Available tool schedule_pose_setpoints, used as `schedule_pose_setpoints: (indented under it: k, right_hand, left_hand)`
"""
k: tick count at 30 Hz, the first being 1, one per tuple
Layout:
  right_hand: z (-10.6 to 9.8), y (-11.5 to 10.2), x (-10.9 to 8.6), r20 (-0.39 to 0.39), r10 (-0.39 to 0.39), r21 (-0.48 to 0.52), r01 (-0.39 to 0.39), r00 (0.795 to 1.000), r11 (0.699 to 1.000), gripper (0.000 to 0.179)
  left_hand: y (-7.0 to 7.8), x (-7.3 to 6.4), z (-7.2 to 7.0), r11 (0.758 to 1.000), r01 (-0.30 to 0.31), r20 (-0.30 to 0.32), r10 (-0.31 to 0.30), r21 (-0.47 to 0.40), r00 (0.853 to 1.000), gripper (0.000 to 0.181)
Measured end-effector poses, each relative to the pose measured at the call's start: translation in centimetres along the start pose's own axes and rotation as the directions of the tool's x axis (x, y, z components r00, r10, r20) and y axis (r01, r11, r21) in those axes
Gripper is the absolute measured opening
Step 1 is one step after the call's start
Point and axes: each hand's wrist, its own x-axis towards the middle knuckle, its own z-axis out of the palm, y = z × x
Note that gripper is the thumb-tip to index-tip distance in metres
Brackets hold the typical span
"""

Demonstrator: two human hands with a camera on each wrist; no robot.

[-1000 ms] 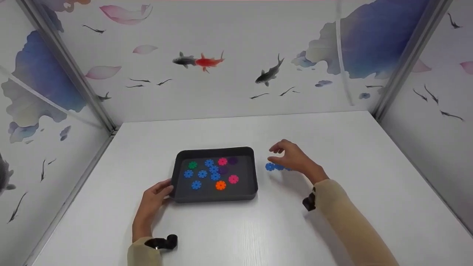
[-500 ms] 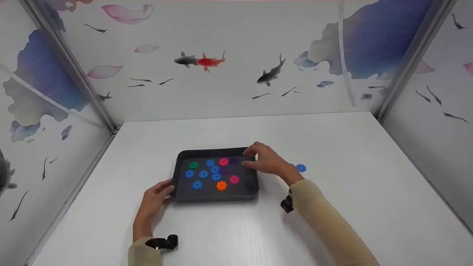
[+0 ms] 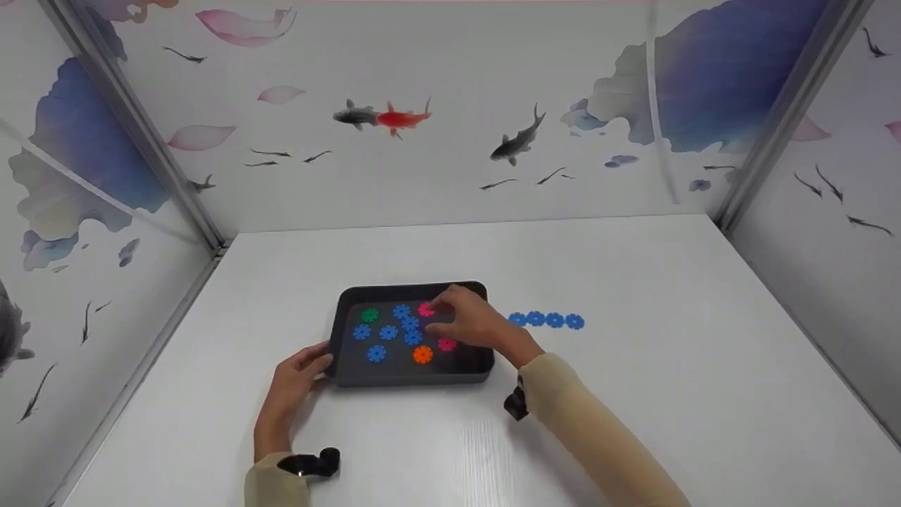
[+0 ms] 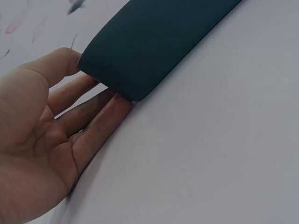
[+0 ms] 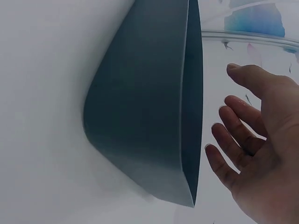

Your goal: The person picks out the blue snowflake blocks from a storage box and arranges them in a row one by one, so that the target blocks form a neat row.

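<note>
The left hand [image 3: 292, 382] gripped the tray [image 3: 408, 381] by its near-left corner. Above the coloured discs [image 3: 388, 332] inside, the right hand [image 3: 467, 320] hung with fingers parted, holding nothing, and partly hid two pink discs [image 3: 446, 346]. Right of the tray, four blue discs [image 3: 555, 320] lined the surface [image 3: 422, 436].

The left hand [image 4: 39, 149] holds the dark teal tray [image 4: 149, 42] at one rounded corner, the thumb [image 4: 60, 65] against the upper part and the fingers [image 4: 103, 123] reaching under the lower edge. White tabletop [image 4: 205, 144] spreads alongside; past the thumb stands a wall [image 4: 96, 21] printed with pink petals [image 4: 19, 19].
</note>
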Motion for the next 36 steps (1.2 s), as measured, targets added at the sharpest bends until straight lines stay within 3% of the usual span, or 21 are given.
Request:
schedule_pose_setpoints:
  k: [7,19,26,36]
  right_hand:
    - [1.7,-1.4,0.5,0.025,-0.037,0.034,0.036,0.999,0.999,0.047]
    - [5.0,-3.1,1.3,0.042,-0.034,0.102,0.03,0.999,0.994,0.044]
    - [6.8,-3.4,1.8,0.057,-0.063,0.05,0.06,0.996,0.997,0.049]
    - [7.8,-3.0,2.5,0.069,-0.037,-0.004,0.038,0.997,0.999,0.046]
  left_hand:
    - [-0.1,-0.1,-0.1,1.0,-0.005,-0.005,0.005,-0.01,1.0,0.046]
    - [-0.2,-0.1,-0.2,1.0,0.015,-0.011,-0.015,-0.011,1.0,0.046]
    - [-0.3,0.0,-0.1,1.0,-0.001,-0.006,0.001,-0.01,1.0,0.046]
    - [-0.1,0.0,0.0,1.0,-0.016,0.002,0.016,-0.025,1.0,0.045]
